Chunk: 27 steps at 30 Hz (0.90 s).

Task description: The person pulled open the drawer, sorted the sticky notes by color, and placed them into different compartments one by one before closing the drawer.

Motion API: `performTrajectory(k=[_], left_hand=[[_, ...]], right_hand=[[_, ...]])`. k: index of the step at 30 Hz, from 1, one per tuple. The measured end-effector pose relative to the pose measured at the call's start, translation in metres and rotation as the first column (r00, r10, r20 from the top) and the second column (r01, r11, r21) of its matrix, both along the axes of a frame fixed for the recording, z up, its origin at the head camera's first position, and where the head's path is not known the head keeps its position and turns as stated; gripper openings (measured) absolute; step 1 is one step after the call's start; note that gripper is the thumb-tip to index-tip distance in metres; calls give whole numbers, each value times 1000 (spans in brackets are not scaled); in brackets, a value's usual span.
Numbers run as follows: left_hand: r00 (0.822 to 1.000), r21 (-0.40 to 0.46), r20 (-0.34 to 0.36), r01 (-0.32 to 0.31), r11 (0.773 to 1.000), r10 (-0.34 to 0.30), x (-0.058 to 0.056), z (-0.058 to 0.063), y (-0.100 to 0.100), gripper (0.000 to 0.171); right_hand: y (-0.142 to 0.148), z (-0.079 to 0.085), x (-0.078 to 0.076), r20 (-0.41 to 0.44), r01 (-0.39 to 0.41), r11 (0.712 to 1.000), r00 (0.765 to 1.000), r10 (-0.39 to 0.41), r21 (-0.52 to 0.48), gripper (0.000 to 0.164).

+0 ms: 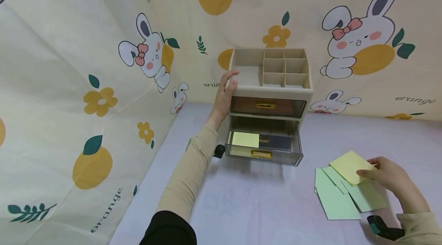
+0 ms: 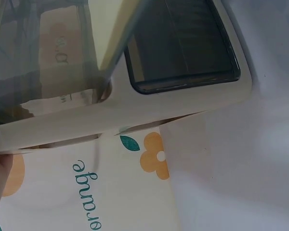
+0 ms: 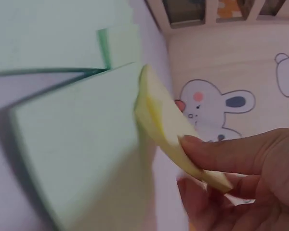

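My left hand (image 1: 226, 93) grips the upper left edge of a white desktop drawer organizer (image 1: 272, 92), its fingertips over the rim. The organizer's lower clear drawer (image 1: 264, 151) is pulled out, with a pale yellow sticky note pad (image 1: 245, 140) and a dark flat piece (image 1: 276, 142) in it. On the right, my right hand (image 1: 391, 174) pinches another yellow sticky note pad (image 3: 159, 113) between thumb and fingers. That pad is tilted over several pale green sticky note pads (image 1: 338, 199) that lie overlapping on the table.
The upper brown-tinted drawer (image 1: 267, 107) is closed. Open compartments (image 1: 286, 72) divide the organizer's top. A cloth with rabbits and oranges (image 1: 241, 26) hangs behind and to the left of the pale table (image 1: 248, 203).
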<state>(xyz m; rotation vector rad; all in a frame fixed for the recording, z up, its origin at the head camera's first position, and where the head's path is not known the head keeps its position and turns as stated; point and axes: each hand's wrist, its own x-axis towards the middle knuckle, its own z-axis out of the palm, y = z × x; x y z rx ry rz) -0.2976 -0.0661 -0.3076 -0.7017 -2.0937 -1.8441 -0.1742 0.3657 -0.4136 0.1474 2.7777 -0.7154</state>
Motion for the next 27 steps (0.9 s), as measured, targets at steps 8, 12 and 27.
performTrajectory(k=[8, 12, 27], left_hand=[[1000, 0, -9, -5, 1000, 5, -1, -1, 0, 46], [1000, -4, -5, -8, 1000, 8, 0, 0, 0, 46], [1000, -12, 4, -14, 1000, 14, 2, 1, 1, 47]], right_hand=[[-9, 12, 9, -238, 50, 998, 969, -58, -40, 57], [-16, 20, 12, -326, 86, 995, 940, -101, -59, 54], [-49, 65, 26, -499, 100, 865, 781, -375, -492, 21]])
